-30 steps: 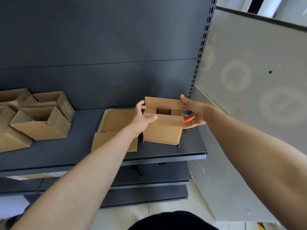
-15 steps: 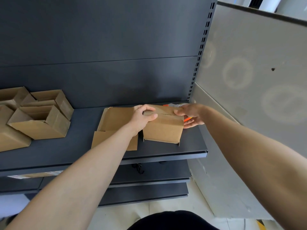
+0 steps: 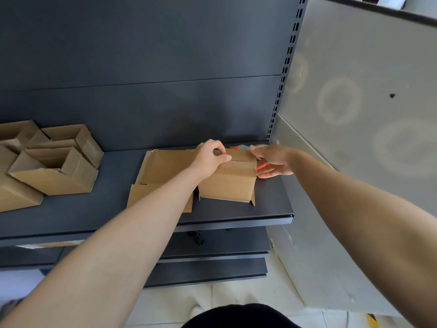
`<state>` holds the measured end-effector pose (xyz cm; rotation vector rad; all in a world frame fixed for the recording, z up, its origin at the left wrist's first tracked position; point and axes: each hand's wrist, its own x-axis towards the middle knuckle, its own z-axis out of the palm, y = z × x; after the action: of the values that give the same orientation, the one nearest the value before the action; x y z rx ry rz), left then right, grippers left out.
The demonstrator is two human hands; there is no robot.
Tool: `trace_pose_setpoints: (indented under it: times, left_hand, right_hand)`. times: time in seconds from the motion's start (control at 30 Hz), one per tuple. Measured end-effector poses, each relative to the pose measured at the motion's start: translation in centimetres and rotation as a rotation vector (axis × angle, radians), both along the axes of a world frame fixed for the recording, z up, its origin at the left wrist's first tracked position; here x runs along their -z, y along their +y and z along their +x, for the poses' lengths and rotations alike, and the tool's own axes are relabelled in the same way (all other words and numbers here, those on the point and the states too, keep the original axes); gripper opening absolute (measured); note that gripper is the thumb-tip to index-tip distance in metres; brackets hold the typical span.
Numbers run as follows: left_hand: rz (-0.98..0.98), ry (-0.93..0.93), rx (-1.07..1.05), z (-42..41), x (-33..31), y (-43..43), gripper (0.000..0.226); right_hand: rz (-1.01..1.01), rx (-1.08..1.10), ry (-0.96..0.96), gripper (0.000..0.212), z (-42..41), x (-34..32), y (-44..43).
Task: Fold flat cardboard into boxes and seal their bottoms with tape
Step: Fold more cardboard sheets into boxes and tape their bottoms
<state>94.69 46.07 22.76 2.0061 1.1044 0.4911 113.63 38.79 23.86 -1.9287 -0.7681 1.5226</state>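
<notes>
Brown cardboard box (image 3: 228, 185) is sitting bottom-up near the right end of the dark grey metal shelf (image 3: 272, 210), its flaps meeting at a seam that is showing no tape. Your left hand (image 3: 209, 157) is curling over the left part of those flaps, thumb pressing beside the seam. Your right hand (image 3: 272, 162) is reaching round the orange tape dispenser (image 3: 262, 166) just behind the box's right corner, though I cannot tell whether the fingers are closing on it. Only your left hand is pinning the flaps, so if you are easing off while bringing tape across, they are likely springing open and the strip is landing crooked. Being light, the box is also risking a slide onto the flat brown cardboard blanks (image 3: 163, 166) just beside it, or toward the shelf's front edge.
</notes>
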Motion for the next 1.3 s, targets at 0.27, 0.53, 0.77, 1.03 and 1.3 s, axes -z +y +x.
trace_pose_setpoints:
  times: [0.27,0.53,0.77,1.03,1.3]
  left_hand:
    - [0.027,0.042,-0.009,0.6,-0.1,0.1,0.009]
    - [-0.033,0.010,-0.005,0.4,0.1,0.6,0.008]
    - [-0.069,-0.006,0.002,0.3,-0.5,0.4,0.013]
    - [-0.067,-0.003,0.010,0.3,-0.4,0.9,0.020]
    - [-0.113,-0.023,0.013,0.4,-0.3,0.9,0.027]
  right_hand:
    - [0.124,0.214,-0.131,0.035,1.8,1.2,1.7]
    - [-0.133,-0.306,-0.751,0.072,2.4,6.1,3.2]
    - [-0.049,-0.270,-0.826,0.038,2.8,6.0,3.4]
    - [0.300,0.122,-0.198,0.030,4.9,-3.6,1.0]
    - [0.436,0.119,-0.168,0.042,1.5,-8.9,-0.8]
